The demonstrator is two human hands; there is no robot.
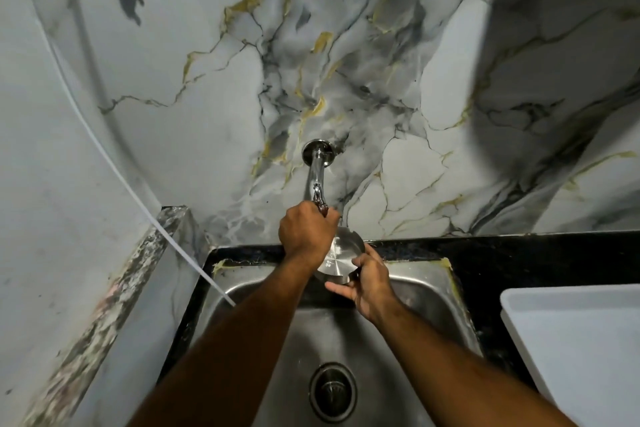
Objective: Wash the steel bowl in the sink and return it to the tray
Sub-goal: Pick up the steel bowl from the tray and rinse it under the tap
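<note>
A small steel bowl is held over the back of the steel sink, tilted so its inside faces me. My right hand grips its lower right rim. My left hand is closed around the handle of the wall tap, just above and left of the bowl, hiding part of its rim. The white tray lies on the counter to the right of the sink. I cannot tell whether water is running.
The sink drain is near the bottom centre. A black counter runs behind and right of the sink. A marble wall rises behind. A white cord slants down the left wall into the sink corner.
</note>
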